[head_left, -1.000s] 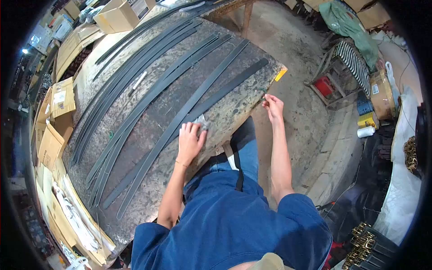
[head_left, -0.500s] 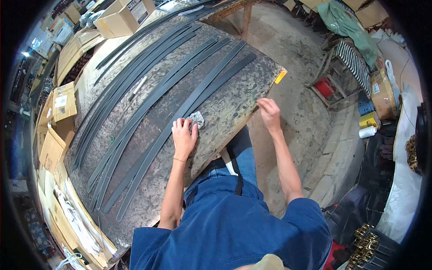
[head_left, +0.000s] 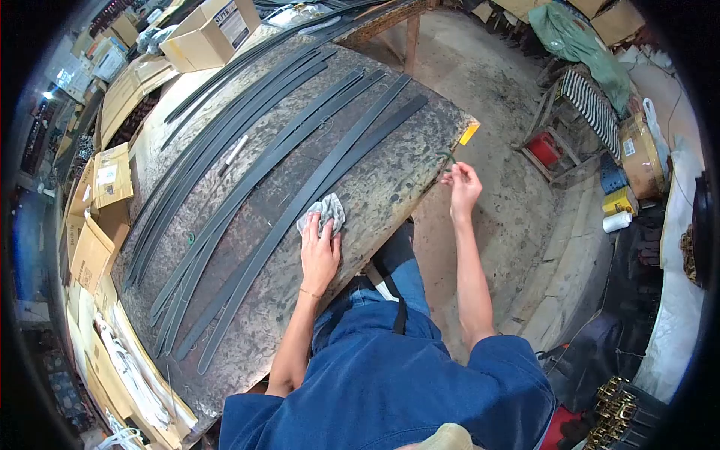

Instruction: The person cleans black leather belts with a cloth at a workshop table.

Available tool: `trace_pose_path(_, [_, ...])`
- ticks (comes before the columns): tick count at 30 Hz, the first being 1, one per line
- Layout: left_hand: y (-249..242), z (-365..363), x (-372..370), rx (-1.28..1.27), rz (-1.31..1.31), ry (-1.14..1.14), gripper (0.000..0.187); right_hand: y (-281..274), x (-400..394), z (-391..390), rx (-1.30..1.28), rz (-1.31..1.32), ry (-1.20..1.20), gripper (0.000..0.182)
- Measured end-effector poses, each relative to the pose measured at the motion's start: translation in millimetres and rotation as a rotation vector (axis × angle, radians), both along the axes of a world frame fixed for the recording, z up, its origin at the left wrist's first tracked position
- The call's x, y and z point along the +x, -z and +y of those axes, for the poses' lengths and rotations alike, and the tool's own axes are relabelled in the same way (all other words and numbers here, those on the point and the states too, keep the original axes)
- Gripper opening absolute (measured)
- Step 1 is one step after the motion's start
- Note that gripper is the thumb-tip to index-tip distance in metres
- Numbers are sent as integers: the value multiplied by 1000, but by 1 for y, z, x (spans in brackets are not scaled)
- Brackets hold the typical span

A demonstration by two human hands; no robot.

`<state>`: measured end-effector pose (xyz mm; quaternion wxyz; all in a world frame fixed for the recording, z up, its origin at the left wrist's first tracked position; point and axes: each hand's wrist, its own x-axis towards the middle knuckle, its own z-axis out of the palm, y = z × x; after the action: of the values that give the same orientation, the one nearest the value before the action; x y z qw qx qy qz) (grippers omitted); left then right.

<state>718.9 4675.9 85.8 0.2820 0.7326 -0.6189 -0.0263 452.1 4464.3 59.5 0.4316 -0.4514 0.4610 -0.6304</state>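
On the worktable (head_left: pixel 390 184), a crumpled grey-and-white rag (head_left: pixel 330 209) lies beside the nearest dark straps. The fingers of my left hand (head_left: pixel 321 257) are closed over its near side. Off the table's right edge, my right hand (head_left: pixel 464 189) pinches a thin, dark green piece of string (head_left: pixel 448 156) that curls above the fingertips. Two long, flat dark straps (head_left: pixel 300 196) cross each other just left of the rag. More straps (head_left: pixel 247 176) lie in rows farther left.
A white marker-like stick (head_left: pixel 234 154) and a small green loop (head_left: pixel 191 238) lie among the straps. Yellow tape (head_left: pixel 469 133) marks the table corner. Cardboard boxes (head_left: pixel 94 244) line the left side. A stool with a striped top (head_left: pixel 589 105) stands on the floor at right.
My left hand has moved from the strap onto the rag, which looks more spread out. My right hand has shifted slightly right and down, and the green string now shows clearly.
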Motion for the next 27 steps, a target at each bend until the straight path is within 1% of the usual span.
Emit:
trace_pose_path(1, [1,0,1,1,-5,0,33,9,-7,-7,142,-302,-54,16])
trace_pose_path(2, [3,1,2,7,33,21,31,16,-13,-11,214,-475,-113,18])
trace_pose_path(3, [4,1,3,14,72,45,29,23,-16,-16,215,-480,-109,18])
trace_pose_path(5, [6,3,4,11,84,68,28,49,-24,-25,355,-237,-91,19])
trace_pose_path(6, [6,1,5,-2,92,83,26,58,-28,-29,378,-7,-160,19])
trace_pose_path(7, [5,0,5,-1,86,85,26,54,-27,-27,378,-13,-159,19])
trace_pose_path(9, [2,0,6,28,103,104,27,48,-24,-24,321,-249,-97,14])
trace_pose_path(11, [5,-4,0,25,126,104,29,45,-27,-19,371,-280,-122,13])
trace_pose_path(13, [7,-23,-10,-2,254,141,29,32,-30,-20,403,-313,-147,13])
trace_pose_path(15, [12,-58,-29,-66,358,119,28,17,-39,-1,453,-676,-140,11])
trace_pose_path(16, [13,-81,-43,-75,362,94,29,17,-47,3,484,-739,-177,10])
trace_pose_path(17, [24,-110,-56,-92,331,74,30,16,-57,8,487,-729,-175,10])
trace_pose_path(18, [24,-137,-76,-136,337,76,32,16,-67,13,484,-828,-162,11])
trace_pose_path(19, [16,-158,-95,-133,363,122,34,16,-74,18,487,-929,-158,13])
trace_pose_path(20, [19,-180,-120,-176,332,144,36,19,-86,24,441,-992,-170,13])
trace_pose_path(21, [31,-200,-143,-94,388,235,35,20,-101,30,399,-1055,-187,13])
trace_pose_path(22, [36,-214,-169,-35,458,320,31,19,-115,38,361,-1141,-215,11])
trace_pose_path(23, [8,-216,-184,155,569,418,25,15,-129,46,337,-1165,-200,11])
trace_pose_path(24, [22,-224,-204,71,637,512,19,27,-150,49,333,-1213,-197,13])
trace_pose_path(25, [25,-226,-213,7,690,618,16,26,-161,57,293,-1136,-131,16])
trace_pose_path(26, [33,-228,-229,-135,672,542,18,33,-177,63,276,-1133,-109,22])
trace_pose_path(27, [18,-228,-232,-105,670,523,17,36,-192,73,249,-1058,-108,27])
